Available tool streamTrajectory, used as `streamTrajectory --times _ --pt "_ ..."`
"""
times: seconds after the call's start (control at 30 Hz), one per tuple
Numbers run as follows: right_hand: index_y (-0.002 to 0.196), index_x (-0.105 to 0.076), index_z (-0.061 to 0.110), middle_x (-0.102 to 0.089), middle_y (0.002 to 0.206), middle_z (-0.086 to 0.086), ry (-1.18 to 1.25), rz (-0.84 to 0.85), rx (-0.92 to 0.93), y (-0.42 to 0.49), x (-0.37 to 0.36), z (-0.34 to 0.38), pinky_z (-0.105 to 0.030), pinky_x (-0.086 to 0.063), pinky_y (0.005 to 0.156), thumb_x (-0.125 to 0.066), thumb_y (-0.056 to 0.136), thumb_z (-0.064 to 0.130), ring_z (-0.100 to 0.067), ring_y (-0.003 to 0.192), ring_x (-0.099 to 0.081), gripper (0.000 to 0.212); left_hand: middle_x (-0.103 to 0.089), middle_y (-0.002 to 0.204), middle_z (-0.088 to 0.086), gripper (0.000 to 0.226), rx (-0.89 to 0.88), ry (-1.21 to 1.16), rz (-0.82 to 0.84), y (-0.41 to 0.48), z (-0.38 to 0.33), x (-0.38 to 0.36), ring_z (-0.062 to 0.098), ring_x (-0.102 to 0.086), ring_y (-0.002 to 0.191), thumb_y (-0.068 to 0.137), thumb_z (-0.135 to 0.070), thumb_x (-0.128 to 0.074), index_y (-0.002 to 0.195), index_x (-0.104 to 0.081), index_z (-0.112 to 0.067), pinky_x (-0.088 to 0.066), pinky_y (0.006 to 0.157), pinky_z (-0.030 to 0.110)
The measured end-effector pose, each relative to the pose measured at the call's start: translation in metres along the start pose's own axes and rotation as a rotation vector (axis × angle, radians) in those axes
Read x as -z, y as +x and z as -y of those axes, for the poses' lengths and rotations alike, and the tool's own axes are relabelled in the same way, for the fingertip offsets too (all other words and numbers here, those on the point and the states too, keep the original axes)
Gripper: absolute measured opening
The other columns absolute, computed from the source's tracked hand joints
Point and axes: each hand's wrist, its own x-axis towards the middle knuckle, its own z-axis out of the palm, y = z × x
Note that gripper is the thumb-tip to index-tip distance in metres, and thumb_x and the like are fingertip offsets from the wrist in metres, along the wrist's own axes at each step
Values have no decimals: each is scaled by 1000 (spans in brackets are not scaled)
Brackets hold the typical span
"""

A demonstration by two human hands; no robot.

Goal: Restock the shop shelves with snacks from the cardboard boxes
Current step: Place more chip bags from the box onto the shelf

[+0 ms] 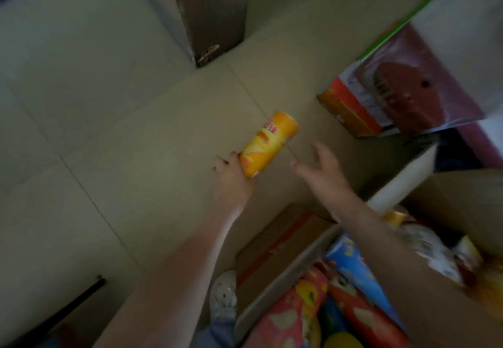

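A person stands over a pale tiled floor (109, 130), looking down at both bare forearms stretched out ahead.

The left hand (231, 179) holds a yellow snack canister (268, 147) by its near end. The grip is clamped on it: the fingers are curled round the tube's base, with the knuckles toward the viewer. The canister sits in the air above the floor, tilted so that its far end points away and to the right. It has an orange and yellow label; the print is too blurred to read.

The right hand (324, 170) hangs just to the right of the canister, apart from it. Its grip is apart, the fingers spread and loose, and it holds nothing.

Below the right forearm, at the lower right, stands an open cardboard box (261, 249) with a strip of orange tape on one flap. Bright snack packs fill it, among them a blue packet (359, 274) and red packets (288, 317). The canister is well clear of this box, above bare floor.

At the upper right an orange carton (351, 113) rests on the floor against blurred reddish packaging (408, 97). A grey upright post (209, 13) meets the floor at the top centre. A white shoe (223, 293) shows near the bottom, beside the box.
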Motion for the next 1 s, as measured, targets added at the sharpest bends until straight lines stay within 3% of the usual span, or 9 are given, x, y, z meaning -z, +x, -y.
streamTrajectory --times 0.1,0.2,0.3,0.5,0.57,0.7,0.8,0.9,1.0 --pt "150 -27 20 -30 152 -4 107 -64 -13 -45 19 6 -37 -26 115 -68 87 30 -20 142 -26 76 -44 111 17 56 9 -164 -21 -51 -51 39 39 -48 101 73 -39 -75 119 -52 -17 -43 87 39" --pt "149 -28 17 -38 142 -1 356 -116 -54 -72 48 -1 -32 -35 109 -69 87 26 -16 134 -37 75 -51 105 17 61 -109 -153 -21 -103 -104 46 35 -46 102 68 -44 -77 117 -54 -17 -40 91 39" --pt "143 -34 13 -54 132 -2 544 -175 -72 -86 89 -24 -31 -47 95 -68 88 22 -17 114 -55 65 -47 111 13 66 -138 -174 48 -156 -155 30 31 -44 107 72 -44 -74 128 -50 -20 -36 95 36" --pt "136 -40 16 -59 115 3 651 -246 -104 -116 171 -133 -19 -48 79 -63 93 18 -11 91 -59 49 -44 116 15 67 -223 -38 154 -214 -218 -49 37 -48 108 72 -54 -70 122 -50 -15 -43 95 44" --pt "138 -39 12 -56 114 3 499 -321 -151 -123 194 -193 -25 -48 89 -63 92 18 -15 99 -57 52 -41 122 16 71 -281 120 212 -219 -234 -83 36 -44 113 75 -54 -68 129 -44 -13 -41 96 41" --pt "148 -26 11 -38 144 -15 188 -423 -423 -123 234 -320 -46 -37 105 -65 87 27 -37 132 -38 74 -35 128 16 68 -344 361 271 -211 -264 -152 35 -39 116 79 -51 -65 128 -41 -12 -38 94 39" --pt "152 -13 14 -25 152 -16 207 -368 -611 -122 244 -391 -51 -33 108 -70 85 33 -39 138 -26 90 -35 137 19 75 -295 519 316 -188 -274 -206 36 -36 123 78 -54 -64 133 -38 -10 -39 96 40" --pt "152 -7 21 -28 153 -13 318 -335 -606 -112 236 -438 -55 -39 104 -74 79 44 -38 135 -34 102 -28 142 19 80 -165 610 287 -172 -270 -241 37 -33 129 83 -52 -64 139 -32 -5 -39 100 41" --pt "151 -2 26 -26 153 -11 457 -298 -627 -93 225 -459 -49 -43 101 -72 81 45 -37 132 -39 101 -27 143 22 80 -128 697 312 -165 -263 -266 39 -29 133 91 -48 -58 143 -22 2 -33 104 40"
